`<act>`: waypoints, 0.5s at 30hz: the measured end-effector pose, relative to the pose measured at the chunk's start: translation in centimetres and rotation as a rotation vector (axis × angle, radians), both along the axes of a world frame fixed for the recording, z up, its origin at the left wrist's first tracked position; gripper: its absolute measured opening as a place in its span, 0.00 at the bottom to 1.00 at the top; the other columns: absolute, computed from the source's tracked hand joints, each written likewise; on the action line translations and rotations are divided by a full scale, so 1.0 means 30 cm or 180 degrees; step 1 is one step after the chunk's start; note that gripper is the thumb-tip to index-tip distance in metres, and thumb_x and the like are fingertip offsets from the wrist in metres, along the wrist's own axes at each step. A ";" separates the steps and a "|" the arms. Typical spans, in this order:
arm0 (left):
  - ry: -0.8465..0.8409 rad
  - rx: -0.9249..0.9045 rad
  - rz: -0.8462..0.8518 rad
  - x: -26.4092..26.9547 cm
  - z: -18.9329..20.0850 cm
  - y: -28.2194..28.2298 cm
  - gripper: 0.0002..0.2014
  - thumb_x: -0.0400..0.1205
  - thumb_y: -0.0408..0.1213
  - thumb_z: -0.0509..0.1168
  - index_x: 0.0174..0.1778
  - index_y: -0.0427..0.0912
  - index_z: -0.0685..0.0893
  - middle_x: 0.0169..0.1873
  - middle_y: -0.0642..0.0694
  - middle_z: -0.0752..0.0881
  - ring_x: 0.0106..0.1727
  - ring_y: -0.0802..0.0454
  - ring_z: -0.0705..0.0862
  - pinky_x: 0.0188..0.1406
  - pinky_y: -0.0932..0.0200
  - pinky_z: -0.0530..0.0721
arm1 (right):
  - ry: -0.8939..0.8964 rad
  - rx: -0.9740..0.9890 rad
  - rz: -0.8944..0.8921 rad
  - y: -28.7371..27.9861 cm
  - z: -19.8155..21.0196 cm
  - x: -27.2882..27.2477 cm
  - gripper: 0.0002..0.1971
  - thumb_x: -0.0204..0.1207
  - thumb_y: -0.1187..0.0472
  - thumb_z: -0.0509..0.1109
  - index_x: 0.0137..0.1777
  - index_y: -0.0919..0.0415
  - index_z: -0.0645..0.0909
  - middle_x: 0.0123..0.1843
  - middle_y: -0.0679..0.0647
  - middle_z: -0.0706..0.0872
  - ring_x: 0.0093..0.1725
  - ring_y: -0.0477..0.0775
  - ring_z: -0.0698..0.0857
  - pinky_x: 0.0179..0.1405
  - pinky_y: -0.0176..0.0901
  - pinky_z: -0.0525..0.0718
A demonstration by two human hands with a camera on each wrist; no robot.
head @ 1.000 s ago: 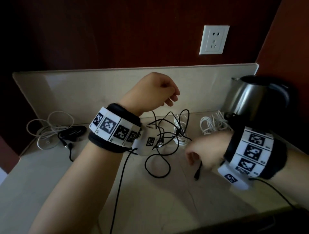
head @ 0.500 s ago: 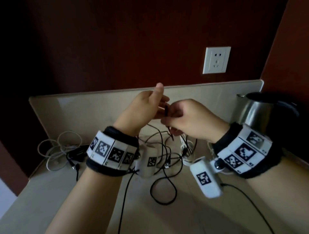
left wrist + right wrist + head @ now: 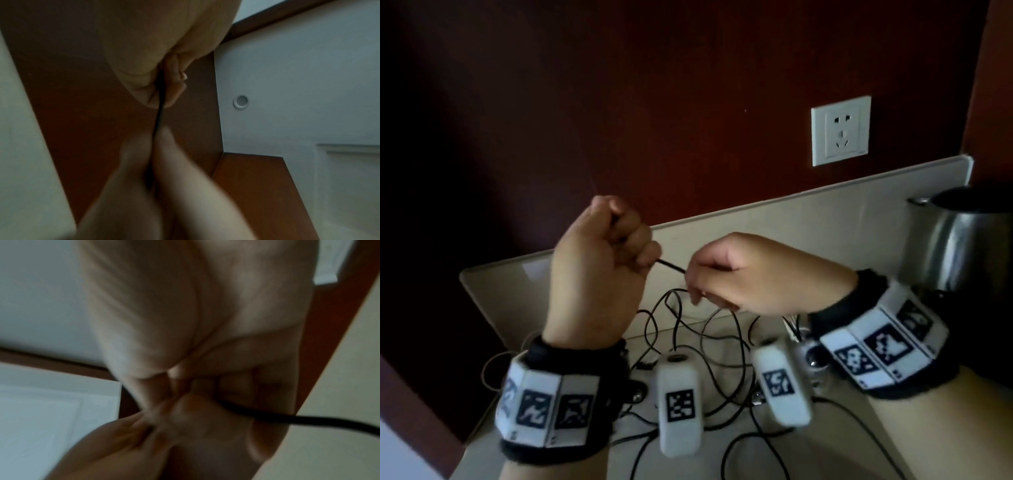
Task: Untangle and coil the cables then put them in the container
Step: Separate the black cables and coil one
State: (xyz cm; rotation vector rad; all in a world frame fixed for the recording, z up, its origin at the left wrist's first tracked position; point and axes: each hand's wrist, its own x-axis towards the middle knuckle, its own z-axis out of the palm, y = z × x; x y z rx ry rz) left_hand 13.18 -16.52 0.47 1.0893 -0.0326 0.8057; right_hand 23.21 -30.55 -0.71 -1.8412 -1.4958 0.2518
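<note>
hands drawn apart, left hand [image 3: 599, 260] fisted, right hand [image 3: 750, 274] pinching black cable [image 3: 671, 266]

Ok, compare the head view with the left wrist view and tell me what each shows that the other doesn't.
Head view only: the kettle, the wall socket, and the loose black loops on the counter.

Left wrist view only: the cable running out from under the left hand's curled fingers, and a ceiling light.

Both: left hand and right hand holding a short stretch of black cable between them.

Dim, low-contrast head view; upper left near black. Wrist views soft, motion-blurred. Wide-angle bending at edges.
</note>
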 end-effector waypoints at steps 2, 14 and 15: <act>-0.0037 -0.0032 -0.0100 -0.035 0.021 0.045 0.18 0.89 0.44 0.49 0.33 0.49 0.71 0.24 0.56 0.61 0.22 0.59 0.53 0.19 0.66 0.55 | -0.0138 -0.0392 -0.0013 -0.042 0.009 0.047 0.18 0.85 0.47 0.62 0.39 0.53 0.86 0.23 0.45 0.72 0.23 0.48 0.69 0.26 0.42 0.69; 0.1878 0.1578 -0.0993 0.017 -0.054 -0.062 0.12 0.77 0.38 0.58 0.26 0.46 0.75 0.25 0.49 0.58 0.22 0.56 0.54 0.22 0.60 0.49 | -0.1520 0.0608 -0.1623 -0.058 0.015 -0.008 0.15 0.83 0.54 0.58 0.44 0.58 0.83 0.36 0.52 0.85 0.30 0.50 0.79 0.32 0.49 0.79; 0.1957 0.1528 -0.0824 0.030 -0.066 -0.071 0.15 0.80 0.37 0.58 0.26 0.46 0.75 0.25 0.48 0.59 0.24 0.54 0.55 0.24 0.58 0.50 | -0.1402 0.0604 -0.1496 -0.053 0.009 -0.026 0.14 0.84 0.56 0.56 0.51 0.59 0.83 0.41 0.53 0.86 0.32 0.50 0.80 0.36 0.50 0.81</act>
